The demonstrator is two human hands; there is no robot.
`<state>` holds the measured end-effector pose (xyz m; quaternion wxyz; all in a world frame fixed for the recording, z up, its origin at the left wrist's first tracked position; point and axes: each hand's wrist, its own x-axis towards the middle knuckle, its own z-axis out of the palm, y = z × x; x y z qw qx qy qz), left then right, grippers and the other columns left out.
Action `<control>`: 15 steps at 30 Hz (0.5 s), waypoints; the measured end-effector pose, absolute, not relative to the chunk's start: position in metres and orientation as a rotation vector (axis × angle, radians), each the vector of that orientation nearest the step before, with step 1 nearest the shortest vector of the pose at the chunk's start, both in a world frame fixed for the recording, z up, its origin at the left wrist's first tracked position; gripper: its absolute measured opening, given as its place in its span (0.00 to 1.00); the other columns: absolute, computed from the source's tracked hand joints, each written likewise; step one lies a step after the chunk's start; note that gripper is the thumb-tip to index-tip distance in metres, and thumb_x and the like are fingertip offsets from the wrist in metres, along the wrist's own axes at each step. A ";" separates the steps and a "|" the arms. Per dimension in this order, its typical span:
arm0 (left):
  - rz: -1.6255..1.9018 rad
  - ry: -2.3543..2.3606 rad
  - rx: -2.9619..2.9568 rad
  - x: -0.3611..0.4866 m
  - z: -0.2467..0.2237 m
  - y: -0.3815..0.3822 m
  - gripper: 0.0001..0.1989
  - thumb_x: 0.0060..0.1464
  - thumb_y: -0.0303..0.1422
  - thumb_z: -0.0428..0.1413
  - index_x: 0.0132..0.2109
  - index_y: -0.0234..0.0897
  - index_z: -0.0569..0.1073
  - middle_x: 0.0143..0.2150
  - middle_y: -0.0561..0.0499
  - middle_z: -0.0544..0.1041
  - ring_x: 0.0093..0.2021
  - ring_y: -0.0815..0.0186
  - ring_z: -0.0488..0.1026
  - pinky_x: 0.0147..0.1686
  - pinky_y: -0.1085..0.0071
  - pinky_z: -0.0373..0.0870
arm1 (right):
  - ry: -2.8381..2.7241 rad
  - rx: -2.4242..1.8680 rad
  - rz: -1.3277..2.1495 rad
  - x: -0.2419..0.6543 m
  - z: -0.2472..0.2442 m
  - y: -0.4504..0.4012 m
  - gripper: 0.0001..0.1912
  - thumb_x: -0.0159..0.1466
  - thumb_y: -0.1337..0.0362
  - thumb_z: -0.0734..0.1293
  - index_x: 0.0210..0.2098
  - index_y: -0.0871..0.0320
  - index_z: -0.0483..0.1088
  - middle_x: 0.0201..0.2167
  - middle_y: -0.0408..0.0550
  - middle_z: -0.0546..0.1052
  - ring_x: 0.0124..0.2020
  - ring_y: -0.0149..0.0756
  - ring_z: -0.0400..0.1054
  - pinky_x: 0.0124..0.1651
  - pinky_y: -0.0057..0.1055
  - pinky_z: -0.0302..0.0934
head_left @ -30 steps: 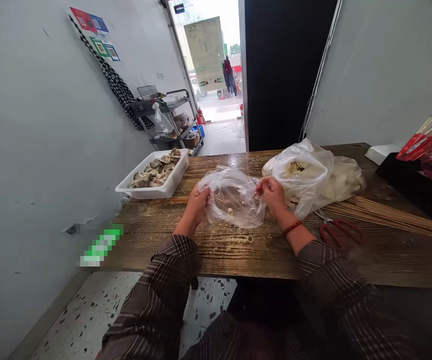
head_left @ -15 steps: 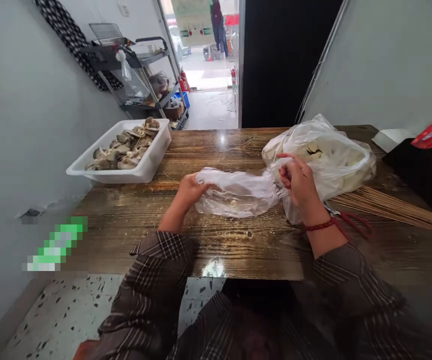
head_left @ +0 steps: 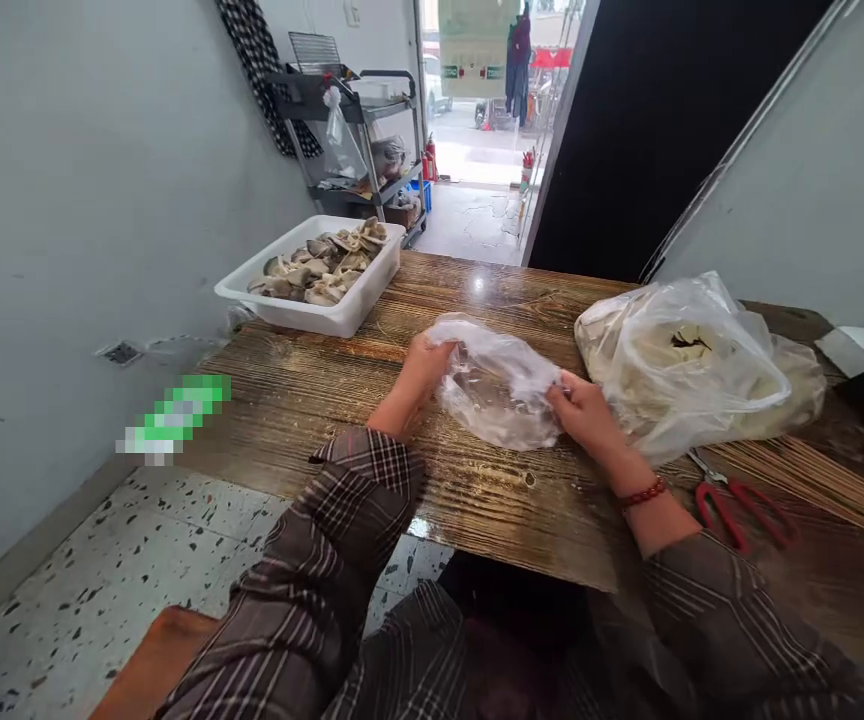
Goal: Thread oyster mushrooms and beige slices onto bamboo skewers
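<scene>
Between my hands, a clear plastic bag (head_left: 496, 385) is held spread just above the wooden table (head_left: 469, 480). My left hand (head_left: 426, 372) pinches its left edge, the fingertips partly covered by the film. On the other side, my right hand (head_left: 582, 408) grips the bag's right edge between thumb and fingers. Close beyond my right hand sits a larger plastic bag (head_left: 702, 370) with pale contents and a few dark bits on top. Red-handled scissors (head_left: 739, 500) lie to the right of my right wrist.
A white tub (head_left: 312, 318) of oyster mushrooms (head_left: 319, 265) stands at the table's far left. Thin wooden skewers (head_left: 814, 480) lie at the right. Behind are a shelf cart (head_left: 357, 130) and a glass doorway (head_left: 477, 130). A brown stool (head_left: 154, 660) is at lower left.
My right hand has come away from the larger bag and now grips the smaller bag's right edge. The two hands are closer together. The view has turned left.
</scene>
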<state>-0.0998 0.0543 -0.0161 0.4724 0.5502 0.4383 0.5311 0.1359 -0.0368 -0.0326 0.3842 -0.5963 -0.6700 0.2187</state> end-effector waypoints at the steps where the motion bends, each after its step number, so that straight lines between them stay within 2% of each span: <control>1: 1.295 1.130 1.419 -0.104 -0.018 0.058 0.13 0.47 0.34 0.56 0.39 0.32 0.77 0.35 0.49 0.79 0.35 0.65 0.73 0.38 0.70 0.71 | -1.599 -1.486 0.603 0.137 -0.034 -0.035 0.18 0.64 0.52 0.58 0.35 0.58 0.72 0.25 0.46 0.74 0.26 0.37 0.65 0.30 0.31 0.59; 6: 1.159 1.504 1.820 -0.126 -0.025 0.060 0.12 0.49 0.34 0.58 0.41 0.33 0.76 0.38 0.45 0.79 0.41 0.58 0.74 0.46 0.63 0.70 | -1.278 -1.400 0.768 0.141 -0.038 -0.033 0.22 0.61 0.42 0.61 0.26 0.55 0.65 0.16 0.39 0.63 0.19 0.31 0.55 0.21 0.28 0.50; 8: 1.121 1.585 1.903 -0.137 -0.026 0.042 0.19 0.48 0.35 0.60 0.48 0.33 0.74 0.44 0.43 0.77 0.45 0.57 0.74 0.49 0.61 0.69 | -1.254 -1.403 0.761 0.142 -0.041 -0.033 0.23 0.60 0.41 0.61 0.25 0.54 0.64 0.15 0.38 0.62 0.19 0.31 0.53 0.21 0.28 0.49; 11: 1.095 1.686 1.948 -0.160 -0.029 -0.009 0.34 0.47 0.38 0.62 0.60 0.30 0.66 0.54 0.36 0.71 0.51 0.56 0.71 0.53 0.60 0.68 | -1.265 -1.426 0.696 0.142 -0.048 -0.032 0.24 0.59 0.40 0.60 0.24 0.55 0.63 0.15 0.39 0.63 0.20 0.31 0.54 0.23 0.28 0.49; 13: 1.053 1.778 2.015 -0.176 -0.034 -0.054 0.33 0.51 0.39 0.60 0.61 0.31 0.64 0.56 0.36 0.69 0.55 0.55 0.69 0.56 0.58 0.65 | -1.302 -1.450 0.649 0.142 -0.052 -0.030 0.25 0.59 0.39 0.59 0.24 0.56 0.64 0.16 0.40 0.65 0.20 0.32 0.55 0.24 0.29 0.49; 15: 0.982 1.879 2.159 -0.185 -0.039 -0.097 0.29 0.54 0.40 0.58 0.61 0.35 0.65 0.60 0.38 0.67 0.62 0.53 0.63 0.61 0.55 0.59 | -1.356 -1.469 0.597 0.141 -0.055 -0.028 0.25 0.60 0.41 0.57 0.24 0.56 0.64 0.17 0.43 0.67 0.21 0.33 0.57 0.25 0.29 0.49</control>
